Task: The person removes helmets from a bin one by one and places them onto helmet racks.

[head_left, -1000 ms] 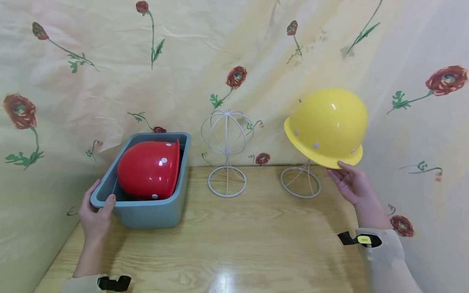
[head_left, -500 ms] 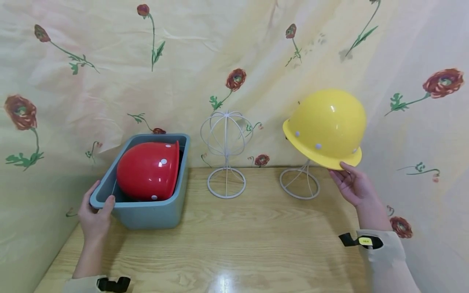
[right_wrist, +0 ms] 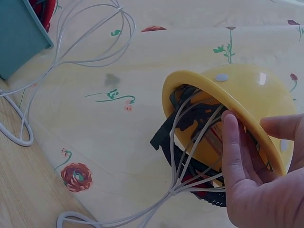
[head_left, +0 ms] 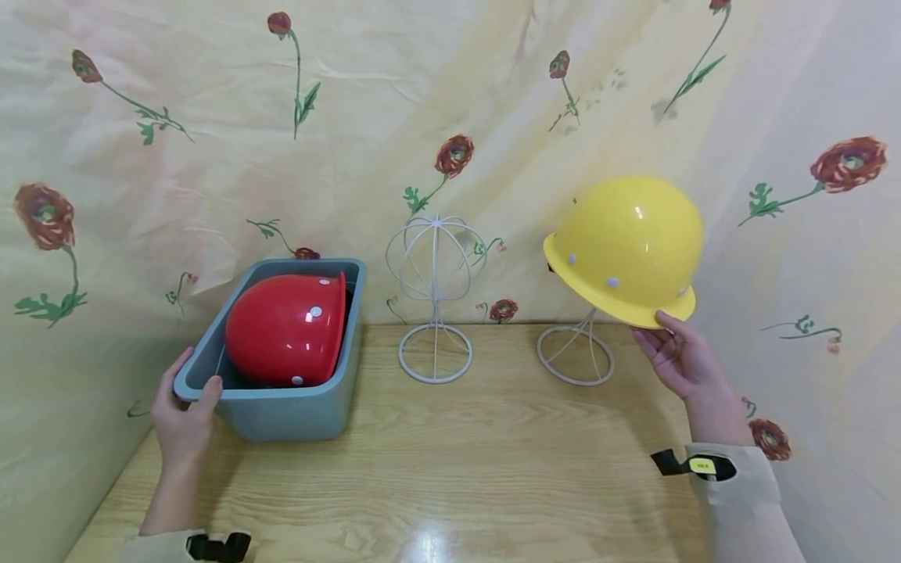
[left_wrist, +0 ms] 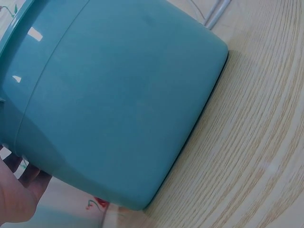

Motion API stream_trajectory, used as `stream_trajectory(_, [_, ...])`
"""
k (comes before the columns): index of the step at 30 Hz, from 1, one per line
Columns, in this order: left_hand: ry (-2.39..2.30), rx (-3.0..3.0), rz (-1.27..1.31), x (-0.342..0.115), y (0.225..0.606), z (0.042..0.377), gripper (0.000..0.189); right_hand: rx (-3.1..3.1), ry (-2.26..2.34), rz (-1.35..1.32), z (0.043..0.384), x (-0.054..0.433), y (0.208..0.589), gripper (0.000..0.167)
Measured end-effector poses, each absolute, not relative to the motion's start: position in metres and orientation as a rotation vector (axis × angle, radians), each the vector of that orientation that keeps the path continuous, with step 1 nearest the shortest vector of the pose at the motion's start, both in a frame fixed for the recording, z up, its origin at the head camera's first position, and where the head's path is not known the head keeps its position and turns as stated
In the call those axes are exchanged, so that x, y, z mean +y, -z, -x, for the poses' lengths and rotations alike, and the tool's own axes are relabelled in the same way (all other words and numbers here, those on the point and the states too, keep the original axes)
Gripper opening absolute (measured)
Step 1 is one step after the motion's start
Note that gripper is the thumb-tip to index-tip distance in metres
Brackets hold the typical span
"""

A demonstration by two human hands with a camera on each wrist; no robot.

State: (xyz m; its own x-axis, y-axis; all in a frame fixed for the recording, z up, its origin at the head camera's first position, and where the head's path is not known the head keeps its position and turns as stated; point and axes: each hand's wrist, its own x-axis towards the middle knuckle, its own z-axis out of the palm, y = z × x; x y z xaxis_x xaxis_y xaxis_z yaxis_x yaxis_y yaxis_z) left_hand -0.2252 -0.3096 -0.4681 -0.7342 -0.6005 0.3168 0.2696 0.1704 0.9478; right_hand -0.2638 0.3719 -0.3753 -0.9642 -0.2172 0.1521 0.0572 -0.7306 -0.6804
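On the right, a yellow hard hat (head_left: 633, 234) sits tilted over a white wire stand (head_left: 576, 356), whose upper wires run up inside the hat in the right wrist view. My right hand (head_left: 679, 360) pinches its brim, thumb outside and fingers underneath; dark straps (right_wrist: 166, 142) show inside the shell. My left hand (head_left: 184, 414) grips the near left corner of a blue-grey bin (head_left: 288, 414), thumb over the rim. Inside the bin a red hard hat (head_left: 281, 328) lies on its side. The left wrist view shows mostly the bin's wall (left_wrist: 123, 95).
A second white wire stand (head_left: 436, 297), bare, stands between the bin and the yellow hat. The wooden table (head_left: 450, 469) meets a flower-printed cloth (head_left: 352, 117) at the back and both sides.
The scene has shifted slightly downward in the head view. Both hands keep their holds, and the yellow hard hat stays over its stand with barely any change of tilt.
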Motion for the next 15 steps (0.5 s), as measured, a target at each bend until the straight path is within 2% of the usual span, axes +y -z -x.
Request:
stream_trajectory(7, [1.62, -1.792, -0.32, -0.308, 0.468, 0.224, 0.055, 1.107, 2.701, 0.432, 0.264, 0.374, 0.378, 0.032])
stream_trajectory(15, [1.651, -1.788, -0.332, -0.308, 0.467, 0.225, 0.056, 1.145, 2.437, 0.802, 0.272, 0.376, 0.389, 0.045])
